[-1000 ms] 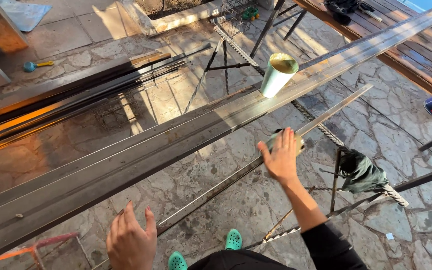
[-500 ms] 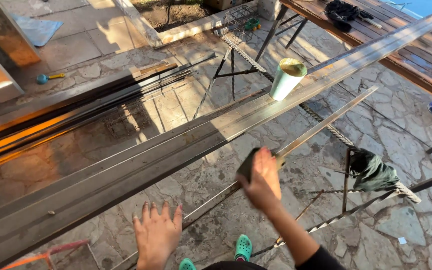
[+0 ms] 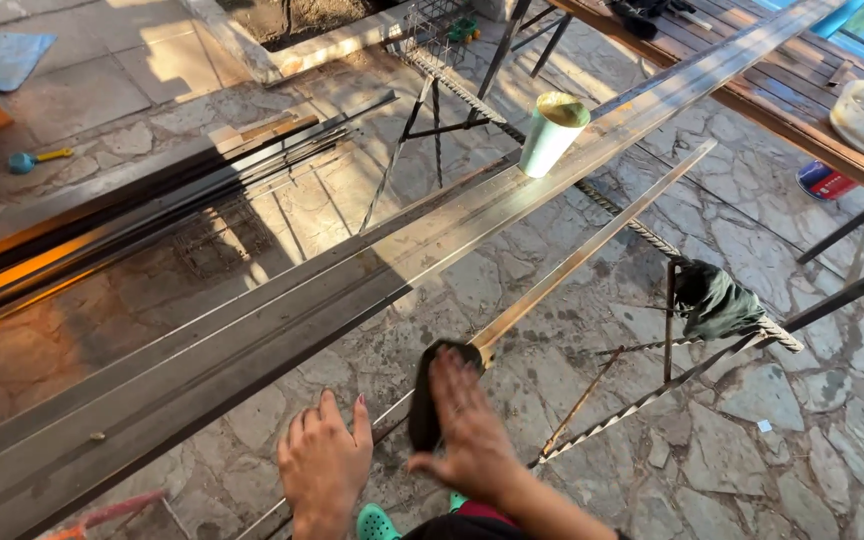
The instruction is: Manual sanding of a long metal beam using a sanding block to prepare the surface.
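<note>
Right hand [image 3: 467,425], fingers together, presses a dark cloth [image 3: 430,400] onto the near end of a thin metal bar [image 3: 592,245]. Left hand [image 3: 324,465] rests beside it, fingers slightly spread. Cup [image 3: 550,133] stands far on the wide beam [image 3: 252,340].

A round red and blue can [image 3: 824,181] lies on the stone floor under the wooden table at the right. Its label is too small to make out. No signs or screens.
</note>
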